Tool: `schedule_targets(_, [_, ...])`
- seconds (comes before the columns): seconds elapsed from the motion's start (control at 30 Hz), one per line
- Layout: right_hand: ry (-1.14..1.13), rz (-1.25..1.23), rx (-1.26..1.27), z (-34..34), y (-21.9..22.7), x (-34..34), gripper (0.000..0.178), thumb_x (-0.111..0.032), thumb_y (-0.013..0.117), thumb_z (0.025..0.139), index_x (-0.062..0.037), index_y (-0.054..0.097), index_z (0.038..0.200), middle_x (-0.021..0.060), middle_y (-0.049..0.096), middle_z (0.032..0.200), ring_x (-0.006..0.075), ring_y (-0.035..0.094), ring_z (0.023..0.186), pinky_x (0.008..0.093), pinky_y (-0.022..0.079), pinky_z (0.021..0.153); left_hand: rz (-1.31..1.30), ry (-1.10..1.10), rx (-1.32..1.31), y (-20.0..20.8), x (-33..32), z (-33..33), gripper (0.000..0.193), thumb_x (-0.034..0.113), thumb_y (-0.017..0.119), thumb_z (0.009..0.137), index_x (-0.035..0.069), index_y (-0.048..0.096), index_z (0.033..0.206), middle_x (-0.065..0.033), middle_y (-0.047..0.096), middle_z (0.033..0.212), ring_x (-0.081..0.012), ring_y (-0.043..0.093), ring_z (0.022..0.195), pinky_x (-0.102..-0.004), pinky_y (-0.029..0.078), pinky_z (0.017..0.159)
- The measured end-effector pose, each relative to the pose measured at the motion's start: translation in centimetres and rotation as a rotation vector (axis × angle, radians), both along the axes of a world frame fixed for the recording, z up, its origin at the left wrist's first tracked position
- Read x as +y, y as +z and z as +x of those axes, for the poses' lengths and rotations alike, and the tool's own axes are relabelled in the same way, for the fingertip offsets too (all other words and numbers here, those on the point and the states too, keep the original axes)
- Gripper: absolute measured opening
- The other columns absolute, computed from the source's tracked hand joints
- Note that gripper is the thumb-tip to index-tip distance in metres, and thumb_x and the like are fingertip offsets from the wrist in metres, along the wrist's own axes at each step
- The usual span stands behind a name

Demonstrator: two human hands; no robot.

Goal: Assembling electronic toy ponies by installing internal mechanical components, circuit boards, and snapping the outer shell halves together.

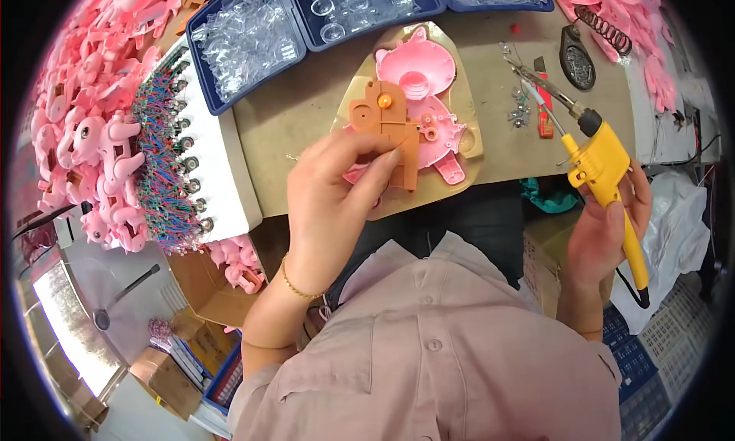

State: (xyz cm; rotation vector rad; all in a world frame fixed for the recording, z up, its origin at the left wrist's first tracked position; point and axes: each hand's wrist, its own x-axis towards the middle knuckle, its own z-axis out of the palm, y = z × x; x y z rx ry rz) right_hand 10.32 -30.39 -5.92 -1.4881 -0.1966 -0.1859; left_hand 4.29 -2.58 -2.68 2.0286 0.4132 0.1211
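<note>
My left hand [337, 188] grips an orange-brown plastic gearbox piece [387, 123] with an orange round knob, holding it above a pink pig-shaped toy shell [429, 81]. That shell lies on a tan fixture plate [467, 146] on the workbench. Off to the right of the bench edge, my right hand [605, 227] holds a yellow soldering iron [601, 161]. Its metal tip points up and left toward a small heap of screws [521, 108], clear of the gearbox piece.
Blue trays of clear plastic parts [245, 39] line the far bench edge. A white rack of small motors with coloured wires [172, 150] stands left, beside heaps of pink toy figures [84, 127]. A coiled iron stand [589, 43] and a red tool [543, 104] lie right.
</note>
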Motion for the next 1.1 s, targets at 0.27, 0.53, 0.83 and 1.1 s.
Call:
schedule_targets(0.27, [0.124, -0.199, 0.017, -2.5, 1.5, 0.0, 0.062, -0.035, 0.062, 0.086, 0.0017, 0.038, 0.131, 0.0156, 0.051, 0.124, 0.0239, 0.054, 0.111, 0.0375, 0.048, 0.089, 0.126, -0.057, -0.105, -1.0, -0.4, 0.9, 0.007, 0.01, 0.067, 0.079, 0.006, 0.067, 0.084, -0.0051, 0.059, 0.073, -0.0207, 0.052, 0.068, -0.0323, 0.041, 0.067])
schedule_targets(0.53, [0.491, 0.006, -0.059, -2.9, 0.7, 0.1, 0.065, -0.013, 0.068, 0.084, 0.0001, 0.031, 0.136, 0.027, 0.044, 0.132, 0.0335, 0.049, 0.121, 0.0441, 0.042, 0.1, 0.259, -0.076, -0.181, -1.9, -1.0, 1.1, 0.005, 0.011, 0.068, 0.078, 0.007, 0.065, 0.078, -0.0021, 0.058, 0.073, -0.0186, 0.05, 0.068, -0.032, 0.037, 0.069])
schedule_targets(0.83, [0.629, -0.111, -0.197, -1.9, 0.6, 1.7, 0.058, -0.005, 0.068, 0.082, 0.0, 0.037, 0.13, 0.0364, 0.045, 0.126, 0.0386, 0.057, 0.11, 0.0423, 0.048, 0.09, 0.246, -0.069, -0.183, -1.7, -1.0, 1.0, 0.005, 0.01, 0.067, 0.078, 0.007, 0.064, 0.076, -0.0014, 0.057, 0.074, -0.0176, 0.049, 0.067, -0.0317, 0.036, 0.069])
schedule_targets(1.1, [0.672, -0.118, -0.203, -1.7, 0.9, 2.1, 0.056, -0.004, 0.067, 0.083, -0.004, 0.035, 0.129, 0.0392, 0.045, 0.124, 0.0387, 0.06, 0.105, 0.0418, 0.05, 0.085, 0.231, -0.054, -0.191, -1.9, -1.0, 0.9, 0.006, 0.01, 0.067, 0.079, 0.007, 0.063, 0.075, -0.0016, 0.057, 0.074, -0.0183, 0.049, 0.067, -0.0315, 0.037, 0.07])
